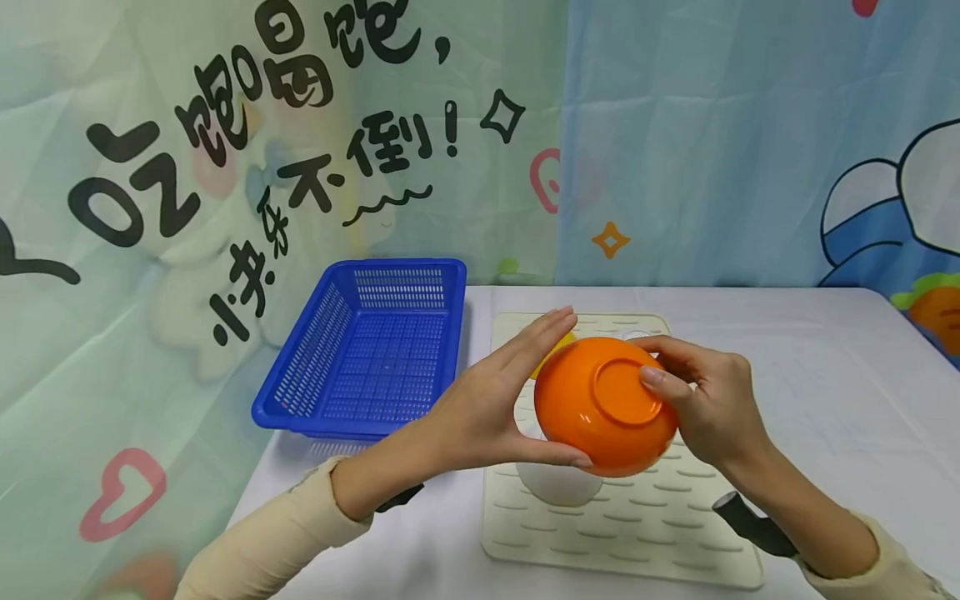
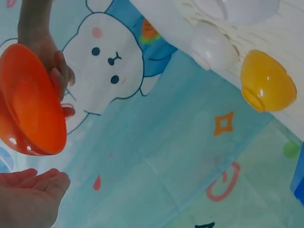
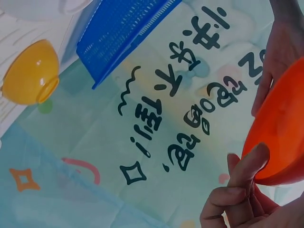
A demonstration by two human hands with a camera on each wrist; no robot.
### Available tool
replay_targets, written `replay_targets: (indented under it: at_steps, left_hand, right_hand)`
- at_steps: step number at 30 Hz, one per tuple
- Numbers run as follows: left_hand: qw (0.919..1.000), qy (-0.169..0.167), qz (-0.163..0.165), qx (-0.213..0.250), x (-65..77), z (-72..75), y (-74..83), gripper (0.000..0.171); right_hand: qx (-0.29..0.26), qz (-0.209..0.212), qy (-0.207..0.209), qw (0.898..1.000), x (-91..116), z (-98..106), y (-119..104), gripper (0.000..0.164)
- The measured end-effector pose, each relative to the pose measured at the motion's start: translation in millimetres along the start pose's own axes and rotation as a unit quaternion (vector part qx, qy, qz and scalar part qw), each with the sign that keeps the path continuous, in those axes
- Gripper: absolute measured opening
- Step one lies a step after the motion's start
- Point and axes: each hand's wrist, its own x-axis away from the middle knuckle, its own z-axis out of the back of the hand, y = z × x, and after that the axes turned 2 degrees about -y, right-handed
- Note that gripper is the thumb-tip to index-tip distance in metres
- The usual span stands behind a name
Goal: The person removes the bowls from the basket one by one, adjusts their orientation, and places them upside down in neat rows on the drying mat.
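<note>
My right hand grips an orange bowl by its edge, thumb against the foot ring. The bowl is tilted up over the mat, its underside facing the head camera, while its inside shows in the left wrist view. My left hand is spread along the bowl's left side, fingers straight and thumb stretched beneath it. In the left wrist view those left fingers lie just below the rim. A yellow bowl, a small white bowl and a larger white bowl are behind or below, partly hidden in the head view.
A cream drying mat with raised ridges lies on the white table. On the left stands a blue plastic basket with nothing in it. Printed curtains hang behind and to the left of the table.
</note>
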Motion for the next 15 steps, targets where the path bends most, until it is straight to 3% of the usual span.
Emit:
replay_targets:
  at_steps: [7,15]
  left_hand:
    - [0.9984,-0.003,0.021,0.052,7.3,-8.8,0.1,0.103]
    - [0.9973,0.003,0.036,0.064,13.5,-18.4,-3.2,0.098]
  right_hand:
    - [0.029,-0.041,-0.047,0.998,2.7,0.0,0.3,0.027]
    - [0.051,-0.054,-0.067,0.995,5.3,-2.8,3.2,0.026]
